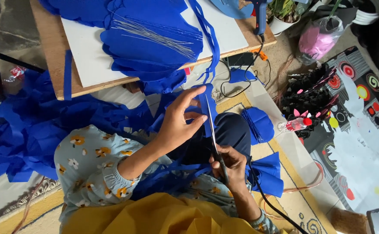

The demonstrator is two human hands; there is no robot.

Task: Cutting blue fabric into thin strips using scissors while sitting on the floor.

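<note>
Your left hand (181,119) pinches a folded strip of blue crepe paper (206,104), thumb and fingertips closed on its upper end, above your dark-trousered knee. Your right hand (227,167) grips a pair of scissors (213,138) by the handles, fingers curled through; blades run up along the strip's right edge, touching it. Can't tell how far the blades are parted. Cut blue paper pieces (154,39) are stacked on a white board (89,60) on the wooden table (52,47) ahead, with thin wires (154,35) lying across them. More blue scraps (29,130) piled on the floor to your left. A folded blue fan piece (259,125) lies just right of your knee. A small plastic bottle (294,125) lies on the floor further right.
</note>
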